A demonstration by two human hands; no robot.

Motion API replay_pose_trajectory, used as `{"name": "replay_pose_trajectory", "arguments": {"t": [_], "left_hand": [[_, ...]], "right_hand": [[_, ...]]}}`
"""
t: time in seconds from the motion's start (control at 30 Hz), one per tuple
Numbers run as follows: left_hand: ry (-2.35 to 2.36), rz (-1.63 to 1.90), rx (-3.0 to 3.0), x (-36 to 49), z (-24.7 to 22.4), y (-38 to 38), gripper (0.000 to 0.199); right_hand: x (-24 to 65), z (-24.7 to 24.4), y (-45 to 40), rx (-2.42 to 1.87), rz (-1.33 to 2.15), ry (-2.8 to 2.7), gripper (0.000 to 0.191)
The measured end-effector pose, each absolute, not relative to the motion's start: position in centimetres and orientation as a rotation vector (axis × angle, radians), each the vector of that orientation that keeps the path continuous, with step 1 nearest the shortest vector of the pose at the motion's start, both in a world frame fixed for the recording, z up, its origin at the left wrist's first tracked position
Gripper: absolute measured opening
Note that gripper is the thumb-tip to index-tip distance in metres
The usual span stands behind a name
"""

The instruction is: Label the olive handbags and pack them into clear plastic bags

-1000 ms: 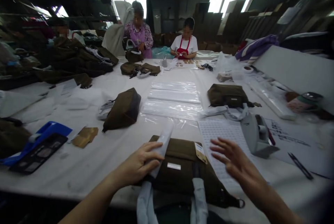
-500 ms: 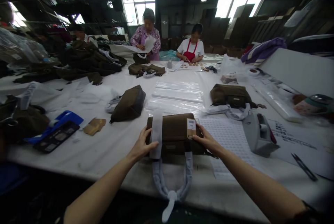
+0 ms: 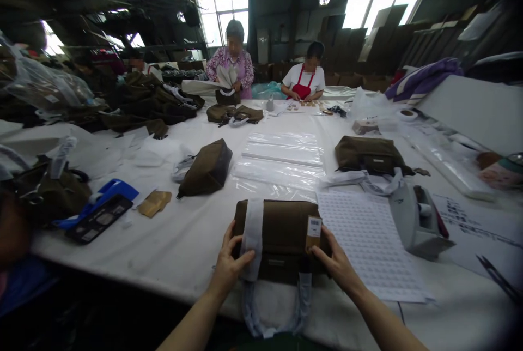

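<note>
An olive-brown handbag [image 3: 286, 225] lies at the table's front edge, gripped at both ends. My left hand [image 3: 232, 257] is closed on its left end, thumb over a white wrapping strip [image 3: 254, 231] that runs across the bag. At the right end my right hand [image 3: 337, 264] is closed on the bag, its thumb by the lower edge of a hang tag [image 3: 313, 231] with a barcode label. The wrapped handle [image 3: 250, 307] loops down toward me over the table edge. Both hands' far fingers are partly hidden behind the bag.
Flat clear plastic bags [image 3: 281, 157] lie beyond the handbag. Other brown bags rest left [image 3: 207, 168] and right [image 3: 370, 155]. A label sheet [image 3: 368, 236], tape dispenser [image 3: 420, 220] and tweezers-like tool [image 3: 498, 277] are at right. A blue tape gun [image 3: 104, 198] lies left. Two people work across the table.
The handbag, with both hands on it, sits lower in view and closer to me. The white tail at the handle's end has dropped mostly out of sight. The camera view has shifted slightly.
</note>
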State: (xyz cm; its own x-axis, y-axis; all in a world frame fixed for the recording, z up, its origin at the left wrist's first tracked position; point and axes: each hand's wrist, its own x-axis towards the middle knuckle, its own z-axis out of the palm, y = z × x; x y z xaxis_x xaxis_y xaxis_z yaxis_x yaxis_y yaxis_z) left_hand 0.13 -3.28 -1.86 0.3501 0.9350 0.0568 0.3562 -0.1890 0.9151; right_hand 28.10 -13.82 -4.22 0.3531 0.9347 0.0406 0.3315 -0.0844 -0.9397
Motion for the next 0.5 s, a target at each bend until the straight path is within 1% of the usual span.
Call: {"name": "replay_pose_trajectory", "arguments": {"t": [0.07,0.13,0.2,0.27,0.37,0.43,0.5], "left_hand": [[1.208,0.825,1.689,0.4,-2.1,-2.5,0.026],[1.333,0.897,1.666,0.6,-2.0,-2.2,0.042],[1.449,1.004,1.78,1.1,-1.1,-2.1,0.057],[1.382,0.992,2.137,2.2,0.3,-1.7,0.056],[1.072,0.678,2.679,4.5,2.4,0.0,0.048],[1.019,0.499,2.822,6.1,3.0,1.6,0.046],[1.046,0.406,2.88,7.3,2.6,3.1,0.05]], "right_hand": [[27.8,-4.1,-12.4,-1.704,0.577,-1.23,0.054],[27.3,-3.7,-11.2,-1.789,0.355,-1.273,0.056],[26.8,-3.0,-10.1,-1.841,0.105,-1.384,0.056],[26.3,-1.9,-8.9,-1.825,-0.096,-1.645,0.051],[25.7,-0.2,-6.2,-1.78,-0.228,-2.051,0.051],[25.2,0.3,-4.3,-1.803,-0.255,-2.189,0.054],[24.7,0.0,-2.6,-1.839,-0.253,-2.247,0.058]]}}
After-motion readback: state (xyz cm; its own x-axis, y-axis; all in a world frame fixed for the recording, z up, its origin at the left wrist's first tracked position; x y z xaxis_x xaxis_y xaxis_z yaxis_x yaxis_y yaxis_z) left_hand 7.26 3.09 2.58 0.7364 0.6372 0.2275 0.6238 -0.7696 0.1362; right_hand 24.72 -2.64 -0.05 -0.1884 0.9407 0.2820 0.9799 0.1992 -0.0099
